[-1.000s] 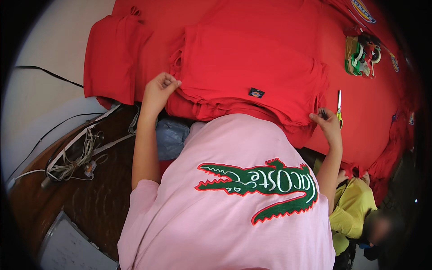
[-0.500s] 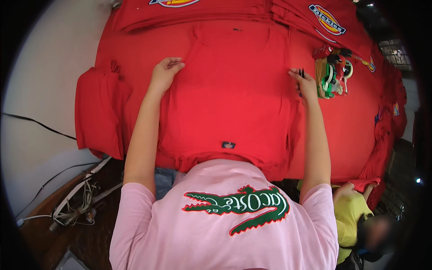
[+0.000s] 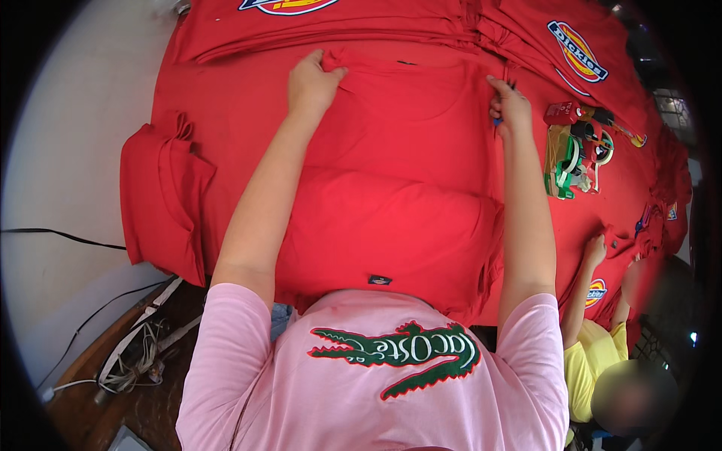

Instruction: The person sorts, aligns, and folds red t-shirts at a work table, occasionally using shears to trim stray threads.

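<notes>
A red T-shirt (image 3: 406,143) lies spread before me, its far edge with the neckline between my hands. My left hand (image 3: 312,86) is closed, pinching the shirt's far left corner between thumb and fingers. At the far right corner my right hand (image 3: 510,105) is closed on the shirt's edge. It also holds small thread snips (image 3: 512,85), whose dark tip and a bit of blue stick out from the fingers. A fold of red fabric (image 3: 391,218) crosses the nearer half, and a small dark label (image 3: 379,279) lies close to my body.
Stacked red shirts with printed logos (image 3: 301,30) line the far side. A small tray of tools and tape (image 3: 571,154) sits to the right. Folded red fabric (image 3: 162,195) hangs at the left edge. A person in yellow (image 3: 598,349) handles red fabric at right; cables (image 3: 131,368) lie lower left.
Both hands have moved away from me toward the far edge, the left also rightward. A fold now crosses the shirt's middle. The other person's arms have reached farther over the table.
</notes>
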`<state>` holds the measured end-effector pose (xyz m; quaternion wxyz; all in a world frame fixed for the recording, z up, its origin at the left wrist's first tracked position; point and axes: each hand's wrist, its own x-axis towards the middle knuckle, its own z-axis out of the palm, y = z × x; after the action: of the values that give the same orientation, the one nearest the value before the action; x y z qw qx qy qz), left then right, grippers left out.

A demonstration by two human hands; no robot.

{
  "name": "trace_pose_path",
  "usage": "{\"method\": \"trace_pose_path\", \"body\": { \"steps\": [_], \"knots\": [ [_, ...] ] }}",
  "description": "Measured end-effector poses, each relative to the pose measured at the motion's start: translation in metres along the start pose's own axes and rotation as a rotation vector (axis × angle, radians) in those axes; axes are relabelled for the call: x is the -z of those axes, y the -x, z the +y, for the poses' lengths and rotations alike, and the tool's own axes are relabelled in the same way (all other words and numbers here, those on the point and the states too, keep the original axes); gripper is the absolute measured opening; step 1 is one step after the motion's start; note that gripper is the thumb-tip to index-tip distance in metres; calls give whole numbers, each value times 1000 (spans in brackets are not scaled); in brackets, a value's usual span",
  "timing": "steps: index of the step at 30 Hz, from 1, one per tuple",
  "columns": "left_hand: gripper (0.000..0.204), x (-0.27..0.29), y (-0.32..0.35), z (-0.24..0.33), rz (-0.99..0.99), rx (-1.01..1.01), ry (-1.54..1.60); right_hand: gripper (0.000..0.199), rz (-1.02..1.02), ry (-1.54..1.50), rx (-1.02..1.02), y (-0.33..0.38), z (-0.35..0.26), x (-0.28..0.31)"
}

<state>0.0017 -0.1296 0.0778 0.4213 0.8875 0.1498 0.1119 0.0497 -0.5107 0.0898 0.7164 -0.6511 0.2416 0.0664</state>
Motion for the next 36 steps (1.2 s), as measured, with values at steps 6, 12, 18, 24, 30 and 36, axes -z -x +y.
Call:
{"method": "trace_pose_path", "body": {
  "steps": [6,12,18,24,30,36],
  "knots": [
    [20,59,-27,15,89,9,-228,22,-36,-347,7,19,-43,55],
    [30,79,-28,22,30,47,89,9,-85,-463,22,66,-68,63],
    [46,129,15,60,-288,282,508,12,-127,-440,91,140,-93,76],
    [45,188,78,41,-247,-99,412,25,-254,-398,197,235,-92,104],
    [57,205,238,-4,-60,-101,271,29,-316,-94,-11,345,-21,162],
    [72,204,342,-79,-456,59,388,27,-153,188,-269,396,86,184]
  ]
}}
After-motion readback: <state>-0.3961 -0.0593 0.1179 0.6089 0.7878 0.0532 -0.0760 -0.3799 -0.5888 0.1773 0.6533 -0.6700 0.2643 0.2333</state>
